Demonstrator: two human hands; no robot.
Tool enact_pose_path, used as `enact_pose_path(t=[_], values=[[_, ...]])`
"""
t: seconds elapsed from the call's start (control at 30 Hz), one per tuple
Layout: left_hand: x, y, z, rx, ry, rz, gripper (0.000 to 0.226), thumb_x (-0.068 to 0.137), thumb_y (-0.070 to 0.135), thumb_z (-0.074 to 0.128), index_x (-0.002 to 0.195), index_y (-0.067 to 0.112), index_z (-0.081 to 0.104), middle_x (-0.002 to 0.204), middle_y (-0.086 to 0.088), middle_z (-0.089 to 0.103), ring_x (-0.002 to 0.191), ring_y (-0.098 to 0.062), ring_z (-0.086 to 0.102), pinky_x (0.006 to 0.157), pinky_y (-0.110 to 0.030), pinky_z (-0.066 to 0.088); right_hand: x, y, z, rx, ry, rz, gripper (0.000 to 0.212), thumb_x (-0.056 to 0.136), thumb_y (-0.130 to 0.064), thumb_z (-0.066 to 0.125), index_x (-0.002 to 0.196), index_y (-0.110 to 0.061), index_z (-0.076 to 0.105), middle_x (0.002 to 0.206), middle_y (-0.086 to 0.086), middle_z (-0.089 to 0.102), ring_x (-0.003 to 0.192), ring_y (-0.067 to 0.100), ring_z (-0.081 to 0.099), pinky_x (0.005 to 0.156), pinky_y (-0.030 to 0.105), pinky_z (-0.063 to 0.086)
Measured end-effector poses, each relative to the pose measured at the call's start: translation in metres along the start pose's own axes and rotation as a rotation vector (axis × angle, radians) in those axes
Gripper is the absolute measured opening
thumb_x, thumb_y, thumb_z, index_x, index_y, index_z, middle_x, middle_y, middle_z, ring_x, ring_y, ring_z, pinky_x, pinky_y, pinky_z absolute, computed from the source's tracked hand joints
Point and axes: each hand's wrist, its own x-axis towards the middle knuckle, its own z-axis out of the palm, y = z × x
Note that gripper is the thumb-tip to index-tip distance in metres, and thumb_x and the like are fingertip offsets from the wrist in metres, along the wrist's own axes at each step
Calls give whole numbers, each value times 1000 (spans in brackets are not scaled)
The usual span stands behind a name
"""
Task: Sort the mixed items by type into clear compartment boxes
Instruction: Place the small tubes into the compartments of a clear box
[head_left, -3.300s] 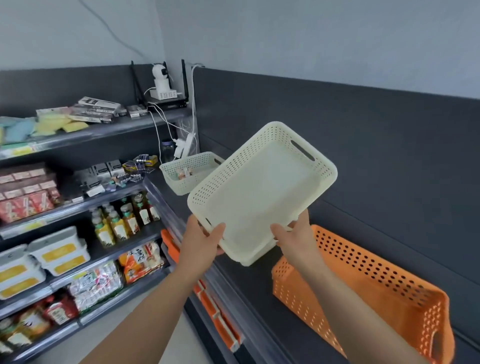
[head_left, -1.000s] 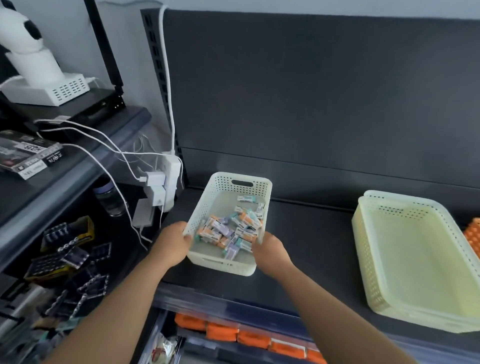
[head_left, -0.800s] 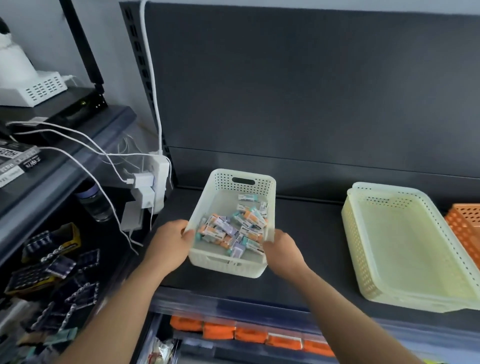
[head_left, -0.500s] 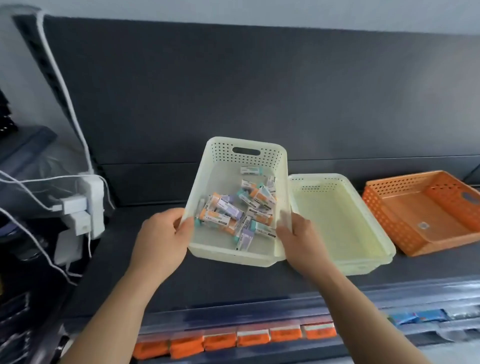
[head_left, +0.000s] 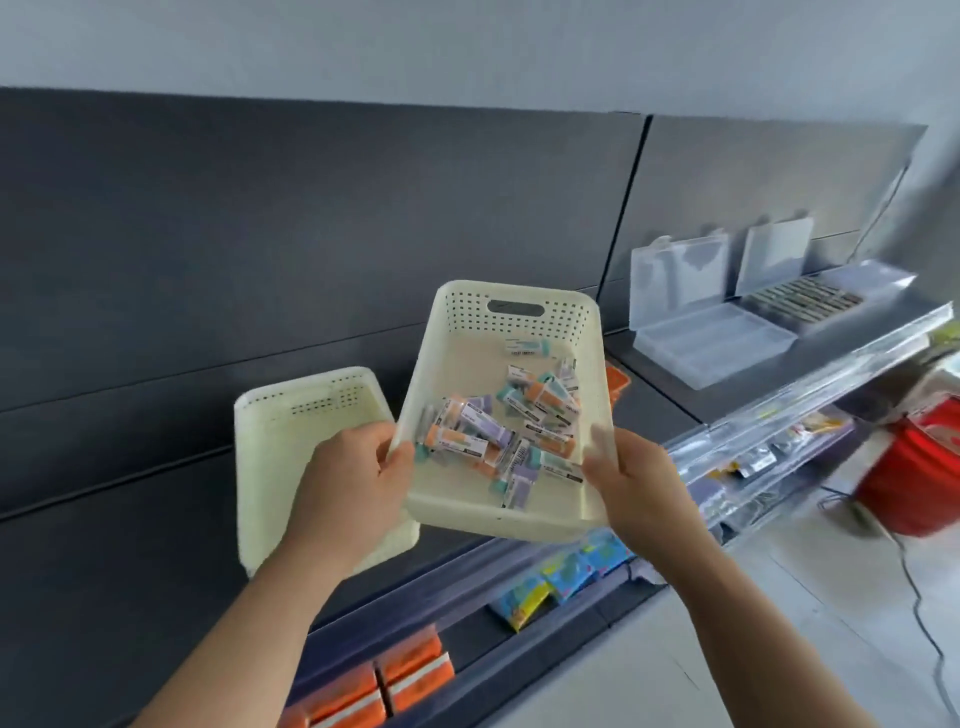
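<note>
You hold the basket (head_left: 498, 519) in the air in front of the shelf (head_left: 670, 410). Your left hand (head_left: 348, 483) grips its left rim with the thumb hooked inside, and your right hand (head_left: 634, 483) grips the right rim near the front corner. The mixed packets (head_left: 498, 431) lie loose on its floor, heaped toward the near half.

This looks like the carry to the clear boxes (head_left: 711, 338), which stand open on the shelf at 2 o'clock, well apart from the basket. Hold the floor level so the packets do not slide over a wall. Aim for the bare shelf just short of the boxes, because their raised lids leave no room behind them.

Mind the empty basket (head_left: 280, 467) at 9 o'clock, near your left wrist. An orange corner (head_left: 618, 382) also shows just behind the right wall at 3 o'clock. The shelf's front edge runs toward 2 o'clock, so lift over it and do not drag. The aisle at 5 o'clock is open, but a red bucket (head_left: 914, 478) and a cable sit at 3 to 4 o'clock.
</note>
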Motion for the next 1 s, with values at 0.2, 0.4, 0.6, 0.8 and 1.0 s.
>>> enact_pose_path(t=[0.2, 0.4, 0.6, 0.8, 1.0], values=[[28, 65, 115, -44, -126, 94, 21, 96, 19, 52, 82, 15, 67, 66, 3, 65, 58, 0, 60, 41, -15, 39, 37, 83, -93, -84, 58, 98, 20, 94, -17, 44, 78, -16, 57, 67, -1, 59, 61, 18, 54, 58, 33, 44], [67, 99, 201, -55, -195, 53, 17, 92, 19, 58, 86, 11, 71, 74, -4, 71, 68, -23, 67, 55, -49, 54, 87, 144, -144, -108, 59, 157, 16, 94, -20, 45, 93, -20, 62, 78, 0, 67, 69, 21, 65, 63, 43, 58], [127, 110, 269, -70, -195, 10, 10, 88, 16, 64, 92, 16, 73, 82, 3, 72, 73, -19, 69, 61, -48, 57, 161, 183, -174, -192, 31, 150, 16, 93, -14, 46, 87, -22, 59, 74, -2, 62, 66, 18, 59, 58, 30, 46], [186, 109, 313, -24, -170, -46, 3, 86, 22, 69, 83, 21, 71, 75, 8, 70, 65, -14, 67, 58, -44, 58, 246, 206, -187, -245, -76, 107, 18, 95, -19, 44, 85, -20, 59, 78, -1, 64, 68, 16, 60, 59, 34, 49], [218, 100, 333, 71, -126, -136, 26, 84, 29, 71, 66, 13, 62, 58, -3, 62, 45, -16, 50, 43, -28, 34, 308, 221, -186, -245, -213, 19, 19, 98, -26, 43, 91, -23, 61, 82, -7, 66, 71, 10, 63, 57, 24, 49]])
